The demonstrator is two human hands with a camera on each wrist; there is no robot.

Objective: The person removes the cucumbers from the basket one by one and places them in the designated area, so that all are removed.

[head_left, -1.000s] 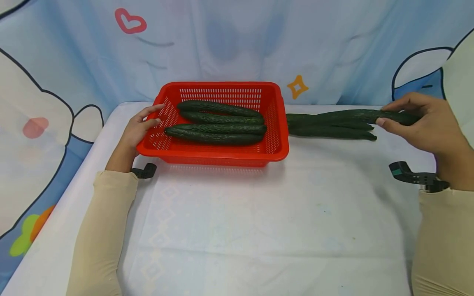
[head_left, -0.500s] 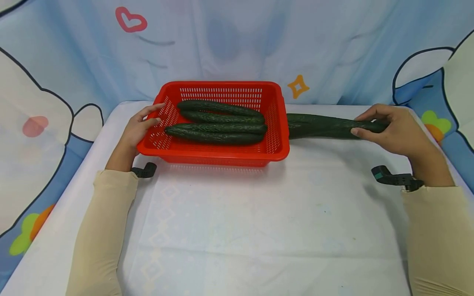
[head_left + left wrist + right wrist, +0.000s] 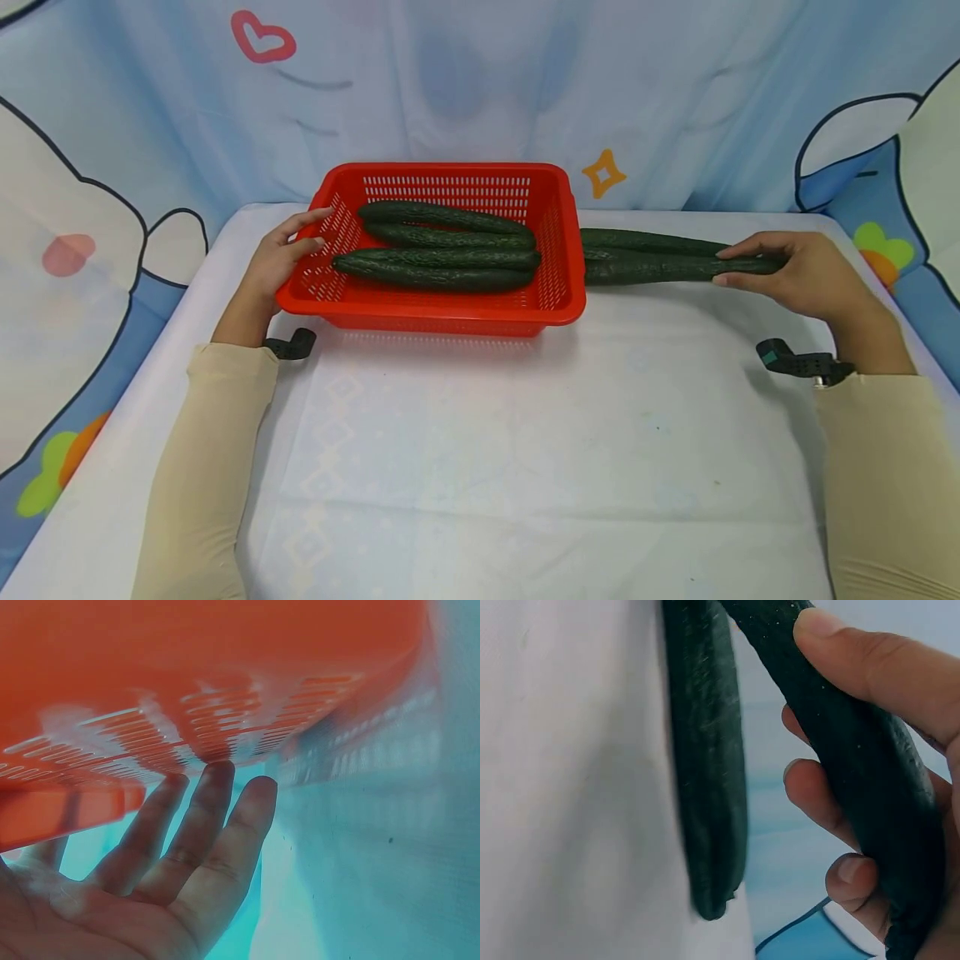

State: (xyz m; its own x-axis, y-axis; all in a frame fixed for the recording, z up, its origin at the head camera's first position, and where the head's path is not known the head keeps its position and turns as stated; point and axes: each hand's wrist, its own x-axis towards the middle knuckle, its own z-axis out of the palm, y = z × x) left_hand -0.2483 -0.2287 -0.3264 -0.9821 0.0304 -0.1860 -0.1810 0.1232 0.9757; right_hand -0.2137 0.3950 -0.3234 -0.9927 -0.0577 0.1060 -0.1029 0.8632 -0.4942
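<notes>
My left hand [image 3: 270,262] grips the left end of a red slotted plastic basket [image 3: 431,315]. In the left wrist view its fingers [image 3: 217,847] reach beneath the slotted wall. Inside the basket lie several dark green cucumbers [image 3: 438,277], side by side and lengthwise. My right hand [image 3: 795,271] holds the right end of another cucumber [image 3: 667,268], thumb on one side and curled fingers on the other in the right wrist view. Beside it lies a further cucumber [image 3: 705,750] on the cloth. The basket's right wall hides the left ends of the cucumbers outside.
A white cloth [image 3: 510,450] covers the table. Behind it hangs a blue cartoon-printed curtain [image 3: 480,83], close to the basket's far rim. Each wrist carries a black camera mount [image 3: 802,360].
My right hand has moved left and then slightly nearer with its cucumber, which now lies along the near side of the cucumbers right of the basket. My left hand stays on the basket.
</notes>
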